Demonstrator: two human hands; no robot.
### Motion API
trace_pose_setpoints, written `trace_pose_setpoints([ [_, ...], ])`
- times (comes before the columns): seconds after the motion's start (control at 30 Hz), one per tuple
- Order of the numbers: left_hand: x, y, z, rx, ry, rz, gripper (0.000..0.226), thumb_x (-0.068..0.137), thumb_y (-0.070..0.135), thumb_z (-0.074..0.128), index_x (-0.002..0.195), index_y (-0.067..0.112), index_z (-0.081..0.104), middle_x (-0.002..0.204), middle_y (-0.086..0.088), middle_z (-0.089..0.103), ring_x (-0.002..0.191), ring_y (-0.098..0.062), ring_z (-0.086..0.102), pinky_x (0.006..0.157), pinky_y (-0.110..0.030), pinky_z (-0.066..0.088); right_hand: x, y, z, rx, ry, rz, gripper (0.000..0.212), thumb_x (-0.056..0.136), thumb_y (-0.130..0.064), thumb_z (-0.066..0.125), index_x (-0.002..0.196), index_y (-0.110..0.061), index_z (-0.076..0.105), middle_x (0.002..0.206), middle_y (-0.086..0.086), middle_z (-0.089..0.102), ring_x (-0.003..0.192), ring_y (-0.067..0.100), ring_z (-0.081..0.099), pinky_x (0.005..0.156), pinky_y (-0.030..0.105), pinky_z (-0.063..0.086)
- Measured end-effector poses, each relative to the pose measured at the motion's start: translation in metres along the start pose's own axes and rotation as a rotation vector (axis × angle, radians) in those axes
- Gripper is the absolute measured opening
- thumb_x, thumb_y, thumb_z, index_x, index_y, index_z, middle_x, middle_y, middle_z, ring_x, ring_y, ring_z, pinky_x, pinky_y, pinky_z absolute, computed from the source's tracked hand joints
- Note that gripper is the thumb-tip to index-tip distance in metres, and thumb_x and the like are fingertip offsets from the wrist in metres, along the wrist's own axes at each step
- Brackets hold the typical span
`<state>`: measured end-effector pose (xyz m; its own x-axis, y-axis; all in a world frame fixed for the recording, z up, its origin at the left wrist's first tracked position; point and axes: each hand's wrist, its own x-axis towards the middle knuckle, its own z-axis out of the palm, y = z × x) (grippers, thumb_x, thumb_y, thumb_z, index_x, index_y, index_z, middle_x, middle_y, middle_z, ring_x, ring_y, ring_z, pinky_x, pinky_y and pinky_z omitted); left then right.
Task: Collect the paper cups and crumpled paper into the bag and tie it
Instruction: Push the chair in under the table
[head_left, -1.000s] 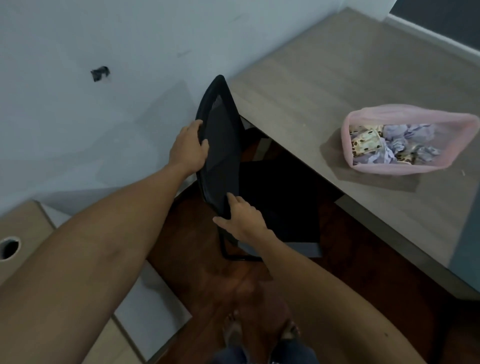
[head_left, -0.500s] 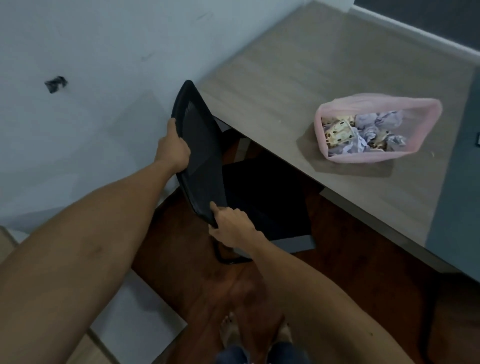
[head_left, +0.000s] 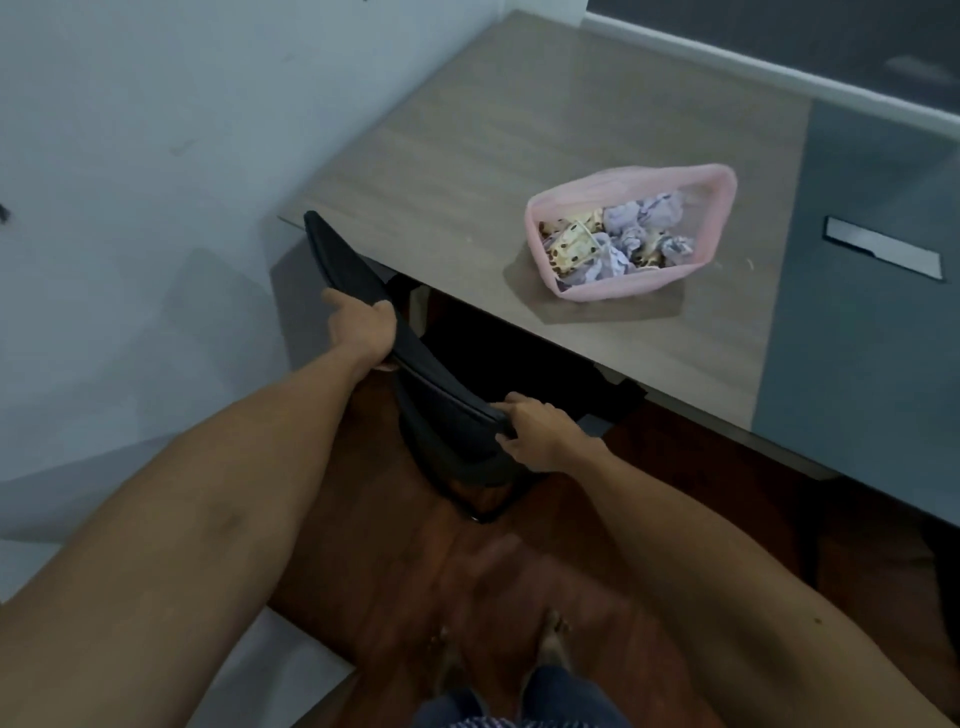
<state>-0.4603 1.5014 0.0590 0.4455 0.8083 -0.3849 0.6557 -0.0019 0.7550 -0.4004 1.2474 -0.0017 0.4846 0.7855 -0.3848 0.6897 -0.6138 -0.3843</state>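
Chair seat (head_left: 519, 358) mostly hidden under desk (head_left: 545, 119), lost in shadow. Left hand (head_left: 361, 332) fingertips concealed behind chair backrest (head_left: 415, 358). Feet (head_left: 498, 654) blurred. Cup patterns inside pink bag (head_left: 722, 208) too small to make out.

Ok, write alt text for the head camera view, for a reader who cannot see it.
Both hands grip the top edge of a black chair back beside a wooden desk: left hand higher, right hand at the lower corner. On the desk stands an open pink bag holding crumpled paper and patterned cups.
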Motion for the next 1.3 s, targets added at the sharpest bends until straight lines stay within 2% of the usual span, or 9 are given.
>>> trace_pose_setpoints([
  [0.1,-0.012,0.014,0.024,-0.079,-0.031,-0.023,0.061,0.102,0.026,0.049,0.152,0.020,0.013,0.127,-0.008,0.043,0.099,-0.037,0.061,0.044,-0.038,0.058,-0.008,0.034,-0.012,0.008,0.060,0.099,0.044,0.098,-0.032,0.060,0.140,-0.022,0.049,0.134,0.003,0.054,0.115,0.030,0.058,0.089,0.044,0.048],
  [0.27,-0.019,0.036,0.054,-0.232,-0.104,-0.097,0.064,0.101,0.021,0.054,0.148,0.024,0.011,0.133,-0.009,0.039,0.107,-0.035,0.058,0.058,-0.045,0.063,-0.013,0.074,-0.025,0.102,0.172,0.285,0.029,0.090,-0.026,0.069,0.112,-0.027,0.050,0.113,0.006,0.061,0.098,0.030,0.064,0.083,0.048,0.055],
  [0.43,-0.022,0.050,0.075,-0.279,-0.146,-0.145,0.046,0.093,0.013,0.056,0.116,0.024,0.019,0.116,-0.016,0.050,0.091,-0.034,0.069,0.059,-0.046,0.063,-0.015,0.105,-0.040,0.133,0.295,0.333,0.029,0.084,-0.017,0.074,0.111,-0.018,0.063,0.109,0.005,0.052,0.099,0.030,0.059,0.081,0.043,0.053],
  [0.67,-0.026,0.064,0.094,-0.265,-0.221,-0.184,0.058,0.091,0.012,0.057,0.126,0.027,0.013,0.115,-0.017,0.056,0.077,-0.035,0.075,0.054,-0.036,0.060,-0.019,0.143,-0.060,0.185,0.342,0.425,0.018,0.075,-0.013,0.078,0.081,-0.016,0.061,0.096,0.007,0.062,0.090,0.032,0.062,0.072,0.037,0.049],
  [0.83,-0.022,0.067,0.099,-0.235,-0.183,-0.221,0.047,0.094,0.016,0.058,0.121,0.021,0.019,0.112,-0.019,0.059,0.079,-0.037,0.075,0.051,-0.036,0.060,-0.019,0.154,-0.064,0.193,0.345,0.443,0.019,0.075,-0.011,0.080,0.081,-0.015,0.062,0.095,0.006,0.062,0.088,0.029,0.060,0.071,0.035,0.046],
  [0.93,-0.015,0.060,0.093,0.061,-0.231,-0.118,0.049,0.093,0.024,0.062,0.130,0.008,0.036,0.114,-0.016,0.067,0.085,-0.030,0.072,0.065,-0.037,0.063,-0.019,0.155,-0.061,0.176,0.339,0.442,0.019,0.076,-0.011,0.079,0.084,-0.015,0.062,0.097,0.006,0.061,0.091,0.030,0.060,0.071,0.033,0.040],
  [1.07,-0.022,0.065,0.070,0.493,-0.114,0.072,0.046,0.084,0.047,0.063,0.094,0.002,0.066,0.075,-0.014,0.075,0.065,-0.029,0.073,0.067,-0.039,0.064,-0.023,0.155,-0.070,0.038,0.283,0.445,0.017,0.083,-0.008,0.068,0.099,-0.011,0.061,0.115,0.014,0.059,0.106,0.036,0.061,0.079,0.039,0.048],
  [1.13,-0.027,0.073,0.067,0.578,-0.056,0.157,0.039,0.089,0.040,0.055,0.084,0.003,0.067,0.062,-0.012,0.072,0.056,-0.026,0.071,0.058,-0.034,0.060,-0.027,0.154,-0.085,-0.052,0.262,0.473,0.025,0.087,-0.007,0.062,0.112,-0.011,0.060,0.124,0.012,0.057,0.114,0.036,0.059,0.086,0.041,0.050],
  [1.3,-0.038,0.095,0.079,0.646,-0.057,0.406,0.033,0.086,0.036,0.053,0.088,0.005,0.064,0.084,-0.010,0.071,0.079,-0.032,0.068,0.072,-0.036,0.056,-0.030,0.151,-0.126,-0.044,0.383,0.574,0.029,0.092,-0.008,0.053,0.120,-0.016,0.060,0.124,0.013,0.062,0.112,0.034,0.061,0.092,0.045,0.053],
])
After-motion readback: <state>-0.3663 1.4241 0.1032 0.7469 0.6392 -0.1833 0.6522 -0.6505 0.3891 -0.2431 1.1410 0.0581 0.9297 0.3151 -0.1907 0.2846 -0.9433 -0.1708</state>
